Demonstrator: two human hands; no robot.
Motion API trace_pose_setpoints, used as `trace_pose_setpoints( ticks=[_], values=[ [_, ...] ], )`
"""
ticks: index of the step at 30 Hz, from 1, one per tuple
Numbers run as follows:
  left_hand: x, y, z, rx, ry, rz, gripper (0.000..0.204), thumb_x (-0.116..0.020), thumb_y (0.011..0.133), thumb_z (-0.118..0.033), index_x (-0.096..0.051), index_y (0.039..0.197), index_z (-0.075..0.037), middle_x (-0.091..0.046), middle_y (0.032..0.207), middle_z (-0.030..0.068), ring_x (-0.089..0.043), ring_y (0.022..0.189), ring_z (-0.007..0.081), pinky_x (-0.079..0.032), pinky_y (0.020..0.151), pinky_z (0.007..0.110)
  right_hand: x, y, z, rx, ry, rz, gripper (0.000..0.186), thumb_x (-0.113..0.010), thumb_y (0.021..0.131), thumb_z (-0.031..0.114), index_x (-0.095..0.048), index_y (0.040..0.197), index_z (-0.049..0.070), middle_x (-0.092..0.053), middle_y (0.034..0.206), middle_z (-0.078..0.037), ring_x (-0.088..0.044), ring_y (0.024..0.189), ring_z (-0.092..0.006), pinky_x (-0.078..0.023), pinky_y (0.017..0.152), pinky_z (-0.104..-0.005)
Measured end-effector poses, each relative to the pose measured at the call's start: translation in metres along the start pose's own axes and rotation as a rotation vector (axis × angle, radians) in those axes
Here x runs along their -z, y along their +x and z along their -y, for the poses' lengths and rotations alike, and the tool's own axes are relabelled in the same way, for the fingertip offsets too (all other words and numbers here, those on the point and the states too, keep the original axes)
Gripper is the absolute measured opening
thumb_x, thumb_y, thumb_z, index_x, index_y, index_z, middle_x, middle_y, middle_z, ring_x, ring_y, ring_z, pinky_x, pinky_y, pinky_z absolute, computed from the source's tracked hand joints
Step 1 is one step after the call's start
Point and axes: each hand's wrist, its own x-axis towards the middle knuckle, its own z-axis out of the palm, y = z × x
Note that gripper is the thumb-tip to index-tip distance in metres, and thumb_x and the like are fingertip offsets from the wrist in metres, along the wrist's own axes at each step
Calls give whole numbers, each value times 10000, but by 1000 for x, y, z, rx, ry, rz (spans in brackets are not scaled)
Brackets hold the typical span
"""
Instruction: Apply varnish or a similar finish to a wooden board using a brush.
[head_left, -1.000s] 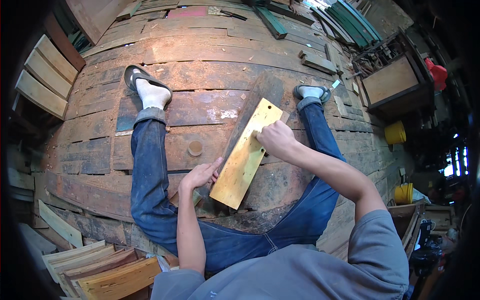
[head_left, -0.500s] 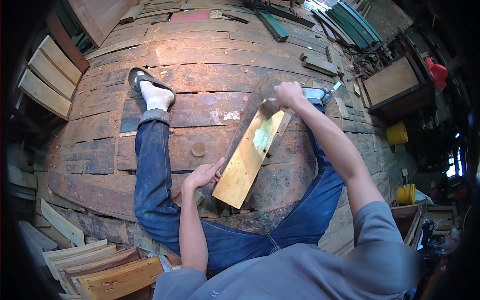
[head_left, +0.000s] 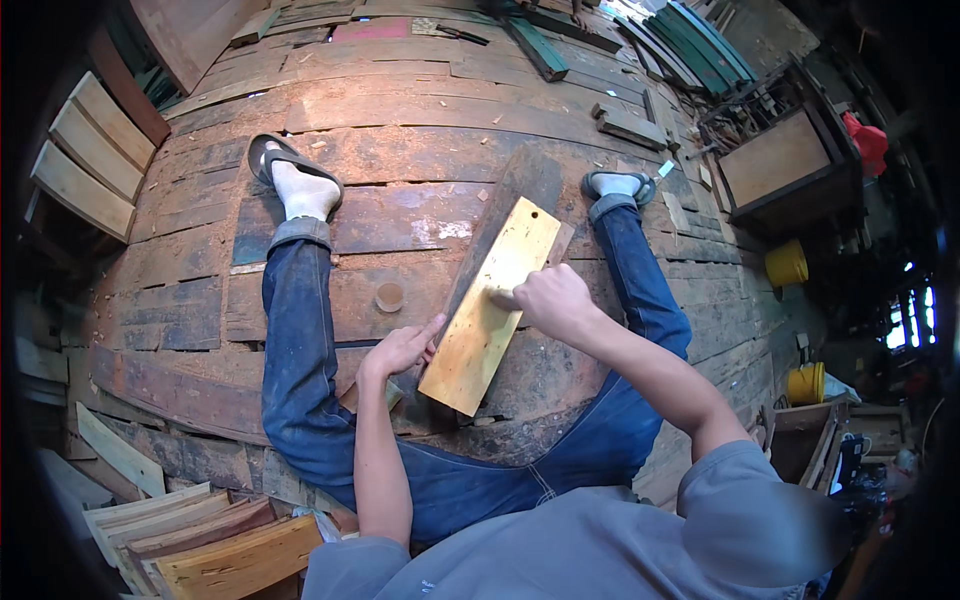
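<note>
A smooth yellow wooden board (head_left: 470, 350), with a small hole near its far end and a glossy patch, lies aslant between my legs on a darker plank (head_left: 530, 175). My right hand (head_left: 556, 300) is closed around a small brush-like tool (head_left: 505, 298), its tip low over the middle of the board; most of it is hidden by my fingers. At the board's left edge, my left hand (head_left: 400, 350) grips the side, index finger stretched along it. A small round cup (head_left: 390, 297) with brownish contents stands on the floor just beyond that hand.
Curved wooden pieces (head_left: 240, 560) are stacked at lower left, with pale slats (head_left: 95, 150) leaning at far left. Sawdust lies over the plank floor (head_left: 400, 150). Yellow buckets (head_left: 787, 264) and a dark wooden cabinet (head_left: 780, 170) stand on the right. Green boards (head_left: 700, 45) lie at the back.
My right hand has moved down the board toward me, from its far end to its middle, uncovering the hole. My left hand stays at the edge.
</note>
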Motion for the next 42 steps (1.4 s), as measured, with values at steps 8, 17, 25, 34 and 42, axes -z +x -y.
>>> trace_pose_setpoints(
  ticks=[8, 17, 25, 34, 42],
  values=[
    [-3, -3, -1, -34, 14, -5, 856, -384, 910, -728, -668, 978, 77, -675, 834, 133, -643, 768, 194, -505, 697, 304, -9, 12, -78, -218, 190, 130, 198, -640, 797, 257, -742, 884, 112, -721, 920, -137, -700, 874, -300, -555, 756, -425],
    [-5, -2, -2, -25, 50, -11, 824, -391, 919, -713, -668, 1005, 59, -667, 837, 115, -626, 767, 186, -504, 698, 310, -49, 50, -173, -551, -43, -257, 172, -653, 809, 233, -731, 802, 80, -713, 821, -163, -709, 779, -306, -558, 668, -425],
    [-3, -1, -5, -6, 57, 1, 794, -403, 929, -690, -659, 1036, 54, -672, 846, 127, -640, 789, 192, -509, 725, 314, -32, 7, -57, -236, -30, -54, 226, -552, 888, 169, -705, 1051, 203, -674, 690, -75, -713, 724, -238, -544, 621, -388],
    [-9, -4, -10, -127, 158, -147, 759, -473, 918, -653, -622, 1064, 77, -679, 904, 191, -663, 862, 251, -515, 814, 352, -21, -26, -66, 4, 312, 148, 177, -642, 822, 243, -757, 903, 135, -715, 832, -128, -701, 812, -294, -563, 694, -403],
    [-68, -9, -45, -212, 608, -456, 1023, -653, 759, -677, -328, 1417, 36, -438, 1330, 284, -421, 1236, 470, -356, 1041, 534, -66, 26, -178, -427, 200, -82, 172, -654, 822, 306, -766, 927, 230, -722, 908, -114, -694, 851, -296, -548, 715, -428]
  ],
)
